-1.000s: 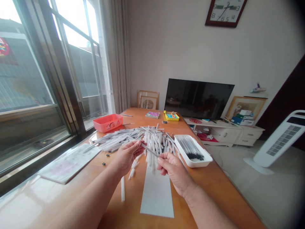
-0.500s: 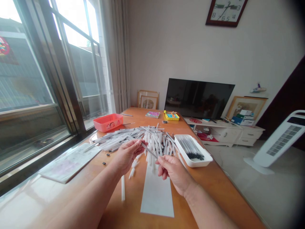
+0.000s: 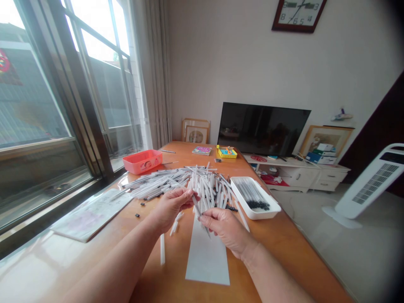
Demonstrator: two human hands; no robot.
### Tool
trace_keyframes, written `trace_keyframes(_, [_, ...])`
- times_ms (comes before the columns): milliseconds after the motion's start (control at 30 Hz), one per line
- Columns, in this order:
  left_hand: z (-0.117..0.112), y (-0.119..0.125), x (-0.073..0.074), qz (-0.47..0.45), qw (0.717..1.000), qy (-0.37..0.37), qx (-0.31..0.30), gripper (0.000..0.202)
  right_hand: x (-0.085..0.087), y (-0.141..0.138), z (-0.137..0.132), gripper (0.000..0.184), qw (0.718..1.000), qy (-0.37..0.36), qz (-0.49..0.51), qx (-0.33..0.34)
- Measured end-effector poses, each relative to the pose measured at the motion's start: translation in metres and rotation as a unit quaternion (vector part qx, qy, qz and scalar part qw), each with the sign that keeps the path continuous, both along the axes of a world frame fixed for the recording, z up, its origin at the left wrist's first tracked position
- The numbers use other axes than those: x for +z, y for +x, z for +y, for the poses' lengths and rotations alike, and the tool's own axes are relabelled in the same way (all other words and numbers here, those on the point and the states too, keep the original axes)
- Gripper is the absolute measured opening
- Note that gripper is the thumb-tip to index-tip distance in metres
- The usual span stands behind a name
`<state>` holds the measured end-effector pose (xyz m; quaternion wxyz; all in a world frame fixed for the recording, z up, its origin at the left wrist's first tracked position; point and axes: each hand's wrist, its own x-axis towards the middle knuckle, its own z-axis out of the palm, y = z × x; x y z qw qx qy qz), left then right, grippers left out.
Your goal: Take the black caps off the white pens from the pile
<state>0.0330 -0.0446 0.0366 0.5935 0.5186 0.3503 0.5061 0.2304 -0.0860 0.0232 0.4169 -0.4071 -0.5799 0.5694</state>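
A slim greyish pen (image 3: 196, 206) slants down between my two hands, above a white paper strip (image 3: 206, 261). My left hand (image 3: 175, 205) pinches its upper end between thumb and fingers. Lower down, my right hand (image 3: 222, 225) grips the same pen, and a thin tip pokes out below those fingers, slightly blurred. Just beyond the hands spreads a heap of white pen barrels (image 3: 158, 183), some with dark ends. To the right, a white tray (image 3: 274, 208) holds a row of clear pens with black ends.
A red plastic basket (image 3: 142, 163) stands at the back left. On the left lies a booklet (image 3: 91, 216), with a small black cap (image 3: 137, 215) nearby. A loose white tube (image 3: 162, 249) rests near my left forearm. Farther back are a yellow box (image 3: 227, 153) and a magazine (image 3: 202, 150).
My right hand has moved slightly left and down, closer to my left hand. The pen has turned steeper, and its lower tip now shows below the right fingers.
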Motion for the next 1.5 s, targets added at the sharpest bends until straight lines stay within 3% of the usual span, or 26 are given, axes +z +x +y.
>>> trace_keyframes(100, [0.001,-0.006,0.004,0.045,0.999,-0.002,0.017,0.034,-0.001,0.003,0.003,0.03,0.999,-0.009,0.005,-0.031])
trace_keyframes(200, [0.006,-0.02,0.004,0.184,0.98,0.033,0.073,0.028,-0.002,0.006,0.005,0.03,0.998,-0.014,0.026,-0.062])
trace_keyframes(300, [0.013,-0.039,-0.004,0.367,0.915,0.073,0.148,0.015,-0.002,0.007,0.006,0.03,0.996,-0.005,0.035,-0.078])
trace_keyframes(400, [0.018,-0.052,-0.013,0.484,0.86,0.092,0.135,0.006,-0.003,0.008,0.007,0.031,0.996,-0.003,0.033,-0.086])
trace_keyframes(667, [0.011,-0.048,-0.012,0.601,0.786,0.107,0.096,0.008,-0.005,0.008,0.008,0.029,0.995,-0.003,0.032,-0.09])
trace_keyframes(833, [0.017,-0.05,-0.022,0.638,0.749,0.148,0.102,0.007,-0.006,0.007,0.008,0.029,0.995,-0.007,0.031,-0.094])
trace_keyframes(900, [0.02,-0.053,-0.025,0.631,0.752,0.159,0.108,0.008,-0.006,0.007,0.009,0.03,0.994,-0.006,0.035,-0.101])
trace_keyframes(967, [0.021,-0.053,-0.026,0.6,0.773,0.167,0.122,0.008,-0.005,0.007,0.01,0.03,0.993,-0.004,0.044,-0.114])
trace_keyframes(1100, [0.016,-0.04,-0.019,0.45,0.869,0.166,0.12,0.003,-0.003,0.008,0.01,0.028,0.987,0.005,0.086,-0.139])
trace_keyframes(1167, [0.01,-0.029,-0.015,0.357,0.918,0.154,0.078,0.009,-0.002,0.009,0.011,0.026,0.983,0.014,0.11,-0.149])
trace_keyframes(1233, [0.005,-0.02,-0.012,0.294,0.945,0.143,0.021,0.014,-0.001,0.009,0.011,0.027,0.978,0.024,0.132,-0.161])
trace_keyframes(1333, [0.0,-0.013,-0.01,0.266,0.954,0.133,-0.035,0.018,-0.001,0.009,0.012,0.029,0.97,0.035,0.155,-0.182])
trace_keyframes(1500, [0.001,-0.012,-0.014,0.282,0.948,0.139,-0.056,0.019,-0.001,0.008,0.011,0.03,0.967,0.044,0.16,-0.192])
